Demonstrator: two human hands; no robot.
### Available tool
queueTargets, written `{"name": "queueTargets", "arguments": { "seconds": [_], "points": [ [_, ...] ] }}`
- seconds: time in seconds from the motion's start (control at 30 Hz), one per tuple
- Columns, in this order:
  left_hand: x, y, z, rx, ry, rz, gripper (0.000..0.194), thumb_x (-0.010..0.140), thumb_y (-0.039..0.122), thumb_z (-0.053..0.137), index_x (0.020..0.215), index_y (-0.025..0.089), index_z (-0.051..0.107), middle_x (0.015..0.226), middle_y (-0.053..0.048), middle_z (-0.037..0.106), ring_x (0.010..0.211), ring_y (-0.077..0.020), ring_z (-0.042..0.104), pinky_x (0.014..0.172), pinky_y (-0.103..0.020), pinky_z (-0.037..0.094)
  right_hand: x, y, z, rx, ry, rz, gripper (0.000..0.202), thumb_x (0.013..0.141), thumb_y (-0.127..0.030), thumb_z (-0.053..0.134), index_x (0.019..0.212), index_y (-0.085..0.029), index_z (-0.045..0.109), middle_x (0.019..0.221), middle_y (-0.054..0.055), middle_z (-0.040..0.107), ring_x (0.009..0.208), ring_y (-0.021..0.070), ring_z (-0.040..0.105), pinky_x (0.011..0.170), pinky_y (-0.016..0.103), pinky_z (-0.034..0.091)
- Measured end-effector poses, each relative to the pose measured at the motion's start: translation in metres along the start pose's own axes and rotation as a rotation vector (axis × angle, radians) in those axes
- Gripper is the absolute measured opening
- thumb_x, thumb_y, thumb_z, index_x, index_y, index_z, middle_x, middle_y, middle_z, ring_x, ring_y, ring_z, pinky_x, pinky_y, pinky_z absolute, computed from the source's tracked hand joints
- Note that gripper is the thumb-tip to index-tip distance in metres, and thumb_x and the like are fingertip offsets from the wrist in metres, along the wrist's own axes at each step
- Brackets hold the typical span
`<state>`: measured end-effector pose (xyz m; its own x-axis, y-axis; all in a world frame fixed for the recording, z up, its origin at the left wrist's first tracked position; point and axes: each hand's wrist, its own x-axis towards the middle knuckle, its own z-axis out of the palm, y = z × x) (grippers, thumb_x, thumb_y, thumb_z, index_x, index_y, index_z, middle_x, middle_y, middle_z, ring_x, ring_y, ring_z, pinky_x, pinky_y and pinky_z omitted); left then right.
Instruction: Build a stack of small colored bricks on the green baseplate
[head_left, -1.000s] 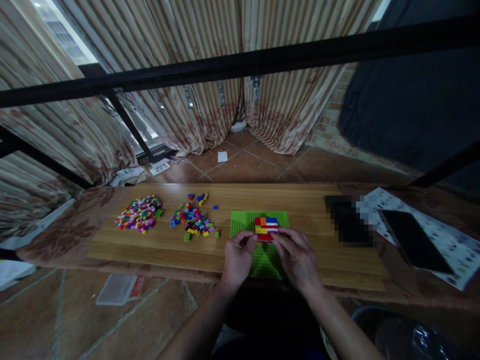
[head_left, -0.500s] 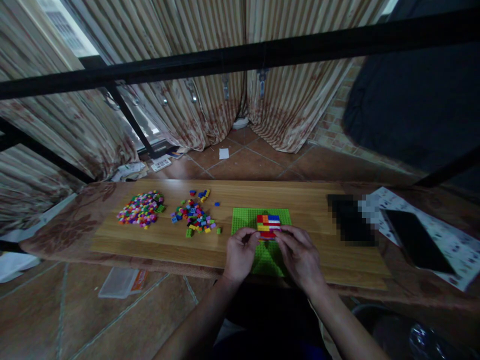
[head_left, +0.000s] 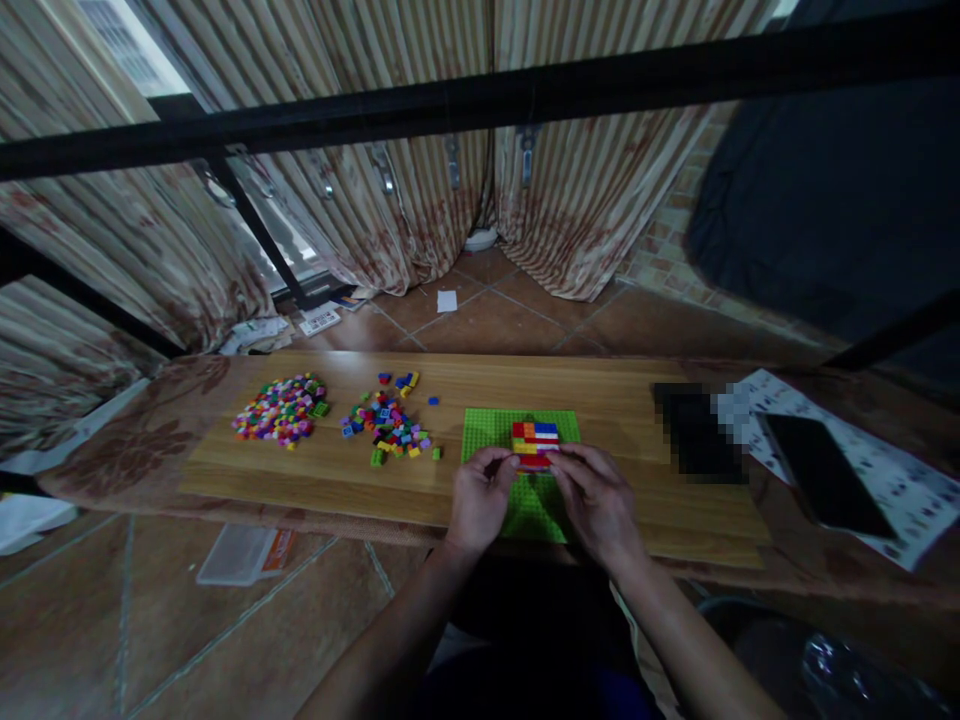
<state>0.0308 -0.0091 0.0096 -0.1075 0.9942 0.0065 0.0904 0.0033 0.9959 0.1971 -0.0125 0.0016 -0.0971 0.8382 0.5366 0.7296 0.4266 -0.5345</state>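
Note:
A green studded baseplate (head_left: 487, 430) lies on the wooden board in front of me. On it stands a block of bricks (head_left: 536, 436) in red, orange, yellow, blue and white. My left hand (head_left: 482, 500) pinches the left end of a red brick (head_left: 534, 462) at the block's near side. The right end of the same red brick is between the fingertips of my right hand (head_left: 600, 500). Whether this brick is joined to the block cannot be made out.
Left on the wooden board (head_left: 607, 390) are a large heap of small bricks (head_left: 281, 412) and a looser pile (head_left: 390, 425). To the right lie a blurred dark object (head_left: 705, 440), a black phone (head_left: 825, 475) and a printed sheet (head_left: 919, 500). A black bar crosses beyond.
The whole view has shifted slightly, with the board a little higher in the picture. Both hands keep their pinch, and the red brick shows a bit more clearly between them.

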Motion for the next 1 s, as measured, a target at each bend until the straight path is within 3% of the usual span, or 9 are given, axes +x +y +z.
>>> {"name": "queueTargets", "arguments": {
  "seconds": [0.4, 0.77, 1.0],
  "points": [
    [0.004, 0.009, 0.001, -0.068, 0.001, -0.049, 0.014, 0.075, 0.030, 0.065, 0.073, 0.016, 0.065, 0.062, 0.001, 0.062, 0.058, -0.0116, 0.055, 0.056, -0.022, 0.043, -0.004, 0.004, 0.005, -0.035, 0.032, -0.058, 0.025, 0.090, -0.025, 0.052, 0.109, -0.025, 0.068, 0.106, 0.008, 0.065, 0.095, 0.0198, 0.061, 0.082, 0.037, 0.055],
    [-0.001, -0.004, -0.002, 0.007, -0.004, 0.057, 0.016, 0.080, 0.033, 0.062, 0.083, 0.018, 0.066, 0.079, -0.003, 0.065, 0.077, -0.0158, 0.061, 0.073, -0.026, 0.048, -0.006, 0.004, 0.005, 0.069, 0.068, -0.069, 0.025, 0.089, -0.023, 0.054, 0.110, -0.028, 0.067, 0.108, 0.007, 0.064, 0.096, 0.0182, 0.063, 0.084, 0.036, 0.055],
    [0.000, -0.004, -0.004, 0.083, -0.018, 0.105, 0.016, 0.082, 0.032, 0.060, 0.085, 0.019, 0.067, 0.079, -0.003, 0.065, 0.076, -0.0153, 0.060, 0.072, -0.025, 0.046, -0.001, 0.001, 0.002, 0.088, 0.020, -0.032, 0.023, 0.090, -0.024, 0.052, 0.106, -0.025, 0.069, 0.104, 0.007, 0.064, 0.093, 0.0179, 0.063, 0.082, 0.035, 0.055]
  ]
}}
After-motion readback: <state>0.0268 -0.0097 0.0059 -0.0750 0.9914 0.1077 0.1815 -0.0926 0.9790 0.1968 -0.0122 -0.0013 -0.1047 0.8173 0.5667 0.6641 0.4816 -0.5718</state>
